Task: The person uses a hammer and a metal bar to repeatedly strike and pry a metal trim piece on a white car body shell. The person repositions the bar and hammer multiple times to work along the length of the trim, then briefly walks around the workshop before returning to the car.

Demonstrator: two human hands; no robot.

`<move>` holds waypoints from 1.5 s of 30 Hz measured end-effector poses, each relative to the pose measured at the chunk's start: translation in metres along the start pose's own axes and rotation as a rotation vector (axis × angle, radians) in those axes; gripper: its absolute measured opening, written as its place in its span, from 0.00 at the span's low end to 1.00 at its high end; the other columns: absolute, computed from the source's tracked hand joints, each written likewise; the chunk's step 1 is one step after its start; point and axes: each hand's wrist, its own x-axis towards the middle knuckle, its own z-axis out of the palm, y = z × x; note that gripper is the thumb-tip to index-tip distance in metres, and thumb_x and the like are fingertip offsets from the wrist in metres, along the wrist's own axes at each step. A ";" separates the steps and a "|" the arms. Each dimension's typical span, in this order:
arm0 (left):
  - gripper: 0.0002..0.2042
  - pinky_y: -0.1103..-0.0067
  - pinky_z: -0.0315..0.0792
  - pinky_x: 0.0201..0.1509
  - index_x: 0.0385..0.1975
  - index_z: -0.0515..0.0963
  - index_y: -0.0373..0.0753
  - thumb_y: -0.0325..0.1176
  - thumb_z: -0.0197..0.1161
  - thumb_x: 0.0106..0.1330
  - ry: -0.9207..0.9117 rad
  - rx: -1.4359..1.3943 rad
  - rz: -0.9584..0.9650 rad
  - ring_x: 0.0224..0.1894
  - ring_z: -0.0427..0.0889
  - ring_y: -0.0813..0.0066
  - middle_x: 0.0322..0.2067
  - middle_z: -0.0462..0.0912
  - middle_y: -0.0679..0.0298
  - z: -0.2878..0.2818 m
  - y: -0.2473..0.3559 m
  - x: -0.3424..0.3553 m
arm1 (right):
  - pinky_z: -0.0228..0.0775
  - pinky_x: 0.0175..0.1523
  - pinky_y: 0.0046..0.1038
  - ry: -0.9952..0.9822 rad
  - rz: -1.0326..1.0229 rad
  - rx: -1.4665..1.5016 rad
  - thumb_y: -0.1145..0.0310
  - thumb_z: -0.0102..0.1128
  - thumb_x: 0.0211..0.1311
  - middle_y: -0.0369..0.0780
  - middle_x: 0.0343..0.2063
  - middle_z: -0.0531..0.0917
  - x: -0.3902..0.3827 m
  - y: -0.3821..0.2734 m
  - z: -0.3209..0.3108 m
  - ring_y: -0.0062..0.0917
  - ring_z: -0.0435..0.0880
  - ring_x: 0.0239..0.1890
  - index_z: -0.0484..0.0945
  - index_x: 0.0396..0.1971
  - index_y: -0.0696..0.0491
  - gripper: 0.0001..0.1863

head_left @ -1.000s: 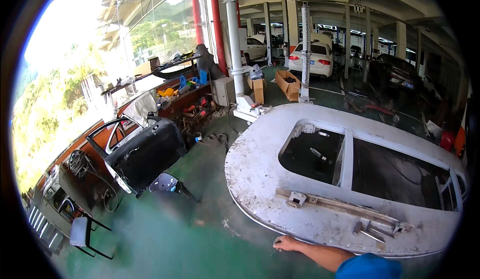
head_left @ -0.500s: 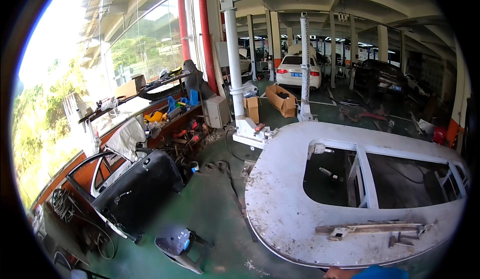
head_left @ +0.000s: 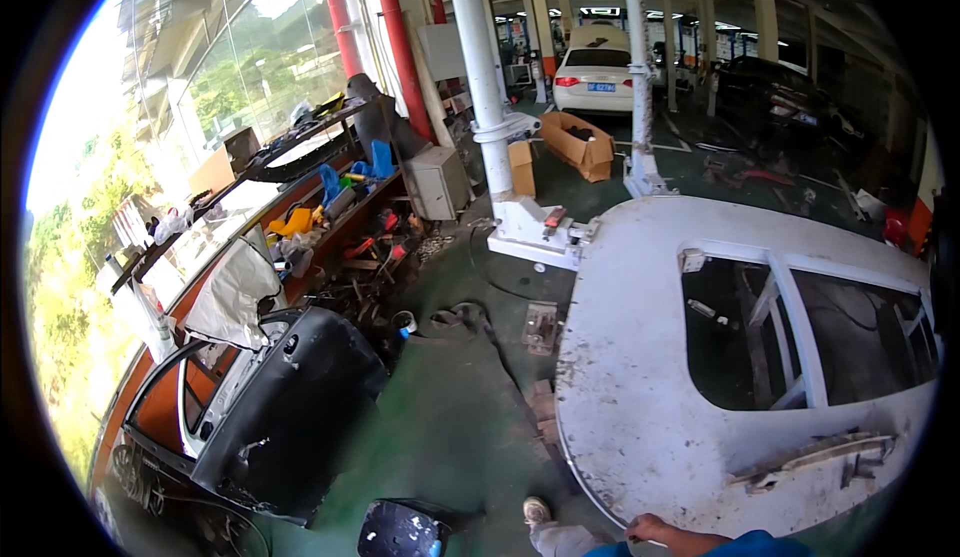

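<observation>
My right hand (head_left: 648,530) reaches in from the lower edge, its forearm running to a blue sleeve (head_left: 762,545). Its fingers look curled; whatever they may hold is too small or hidden to name. The hand is close to the near rim of a large white panel (head_left: 640,437) with rounded corners and cut-out openings. A long worn strip (head_left: 810,460) and small scraps lie on the panel, beyond my forearm. My left hand is out of view. Below the panel's left edge show my shoe (head_left: 537,510) and a light trouser leg (head_left: 570,539).
A dark stool (head_left: 400,530) stands at the lower middle. To the left leans a black car door (head_left: 290,407) below a cluttered bench (head_left: 340,222). White lift posts (head_left: 482,87), cardboard boxes (head_left: 578,147) and a white car (head_left: 595,77) are farther back. A strap (head_left: 500,342) lies on the floor.
The view has tilted down and shifted left, so the panel sits farther right and the stool lower. More of my right hand and forearm shows, and my shoe has come into view.
</observation>
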 end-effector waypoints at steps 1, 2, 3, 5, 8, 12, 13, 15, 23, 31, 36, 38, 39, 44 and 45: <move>0.15 0.63 0.72 0.38 0.36 0.77 0.35 0.41 0.66 0.60 -0.090 0.084 0.003 0.30 0.74 0.54 0.30 0.81 0.55 0.002 -0.009 0.011 | 0.76 0.39 0.31 0.034 -0.033 -0.034 0.50 0.64 0.56 0.39 0.26 0.87 0.010 -0.046 -0.011 0.29 0.85 0.28 0.86 0.25 0.51 0.18; 0.15 0.65 0.72 0.38 0.38 0.78 0.36 0.42 0.65 0.61 -0.098 0.277 0.134 0.32 0.75 0.56 0.32 0.81 0.55 0.014 -0.025 0.019 | 0.76 0.39 0.30 0.007 0.008 -0.085 0.50 0.64 0.56 0.38 0.25 0.87 0.039 -0.077 -0.029 0.27 0.85 0.28 0.86 0.26 0.51 0.17; 0.16 0.67 0.73 0.38 0.39 0.79 0.37 0.45 0.65 0.61 -0.149 0.146 0.017 0.34 0.77 0.57 0.34 0.82 0.56 0.031 -0.030 0.031 | 0.76 0.39 0.29 0.007 0.061 -0.125 0.51 0.65 0.56 0.38 0.25 0.87 0.069 -0.094 -0.052 0.26 0.85 0.28 0.87 0.27 0.51 0.17; 0.17 0.65 0.73 0.38 0.35 0.81 0.41 0.50 0.61 0.63 -0.324 0.412 -0.051 0.34 0.78 0.58 0.33 0.83 0.58 0.023 -0.034 0.033 | 0.78 0.38 0.25 0.100 0.000 -0.137 0.56 0.65 0.58 0.36 0.27 0.88 0.099 -0.177 -0.083 0.21 0.87 0.28 0.87 0.32 0.52 0.14; 0.16 0.64 0.73 0.37 0.33 0.81 0.41 0.49 0.61 0.63 -0.447 0.388 -0.297 0.34 0.78 0.58 0.32 0.83 0.58 0.037 -0.011 0.066 | 0.78 0.37 0.26 0.139 -0.062 -0.046 0.57 0.65 0.58 0.38 0.26 0.87 0.160 -0.284 -0.132 0.21 0.87 0.28 0.86 0.32 0.54 0.15; 0.16 0.64 0.72 0.37 0.31 0.81 0.41 0.49 0.61 0.63 -0.548 0.358 -0.362 0.34 0.78 0.58 0.31 0.83 0.58 0.085 0.020 0.162 | 0.78 0.37 0.28 0.169 -0.088 -0.042 0.55 0.67 0.58 0.39 0.27 0.87 0.258 -0.392 -0.183 0.23 0.86 0.27 0.85 0.34 0.57 0.18; 0.16 0.64 0.72 0.37 0.30 0.81 0.42 0.49 0.61 0.63 -0.571 0.347 -0.355 0.33 0.78 0.58 0.31 0.83 0.58 0.101 0.025 0.191 | 0.78 0.37 0.28 0.170 -0.088 -0.079 0.54 0.67 0.57 0.40 0.27 0.87 0.287 -0.405 -0.194 0.24 0.86 0.27 0.84 0.35 0.58 0.19; 0.16 0.64 0.72 0.37 0.29 0.81 0.42 0.49 0.61 0.62 -0.564 0.351 -0.398 0.33 0.78 0.58 0.31 0.83 0.58 0.112 0.028 0.236 | 0.78 0.38 0.29 0.166 -0.074 -0.202 0.51 0.68 0.55 0.41 0.29 0.87 0.315 -0.466 -0.182 0.27 0.86 0.28 0.84 0.37 0.58 0.23; 0.16 0.64 0.72 0.36 0.24 0.81 0.42 0.49 0.61 0.62 -0.444 0.534 0.079 0.33 0.78 0.59 0.29 0.83 0.58 0.182 0.028 0.558 | 0.77 0.37 0.30 0.180 0.118 -0.271 0.46 0.71 0.51 0.41 0.29 0.86 0.422 -0.599 -0.198 0.29 0.85 0.31 0.85 0.33 0.58 0.26; 0.09 0.70 0.70 0.31 0.27 0.74 0.36 0.33 0.66 0.57 -0.022 -0.141 -0.196 0.24 0.73 0.71 0.23 0.78 0.63 0.178 0.156 0.901 | 0.61 0.20 0.31 0.194 -0.130 -0.083 0.62 0.65 0.62 0.35 0.10 0.73 0.450 -0.797 -0.236 0.24 0.71 0.14 0.78 0.15 0.54 0.17; 0.12 0.73 0.71 0.34 0.27 0.75 0.43 0.44 0.67 0.60 0.056 0.648 0.555 0.29 0.75 0.71 0.25 0.79 0.65 0.260 0.132 0.994 | 0.73 0.42 0.41 -0.028 0.022 0.714 0.62 0.58 0.66 0.47 0.43 0.80 0.579 -0.818 -0.275 0.37 0.78 0.43 0.80 0.44 0.56 0.14; 0.11 0.73 0.71 0.34 0.25 0.79 0.48 0.48 0.65 0.60 -0.212 0.572 0.358 0.29 0.76 0.71 0.24 0.80 0.68 0.294 0.146 0.993 | 0.73 0.44 0.40 0.051 0.142 0.681 0.61 0.60 0.65 0.47 0.45 0.79 0.630 -0.850 -0.293 0.37 0.77 0.46 0.79 0.46 0.57 0.16; 0.10 0.74 0.70 0.31 0.21 0.80 0.49 0.44 0.68 0.58 -0.263 0.610 0.542 0.27 0.76 0.74 0.21 0.79 0.69 0.312 0.155 0.998 | 0.73 0.45 0.40 0.099 0.202 0.662 0.60 0.60 0.64 0.46 0.46 0.79 0.656 -0.864 -0.310 0.37 0.76 0.47 0.78 0.47 0.57 0.18; 0.09 0.72 0.73 0.31 0.23 0.81 0.46 0.43 0.64 0.60 -0.433 0.157 -0.138 0.27 0.78 0.69 0.24 0.81 0.64 0.343 0.226 1.025 | 0.74 0.38 0.33 0.263 -0.040 0.187 0.56 0.65 0.59 0.42 0.36 0.83 0.717 -0.981 -0.393 0.28 0.81 0.36 0.82 0.39 0.58 0.19; 0.09 0.72 0.72 0.31 0.23 0.80 0.46 0.43 0.65 0.59 -0.401 0.169 -0.197 0.27 0.77 0.70 0.24 0.81 0.65 0.336 0.239 1.033 | 0.77 0.35 0.29 0.133 0.054 0.150 0.54 0.68 0.57 0.39 0.29 0.87 0.710 -1.051 -0.412 0.25 0.85 0.29 0.85 0.34 0.56 0.19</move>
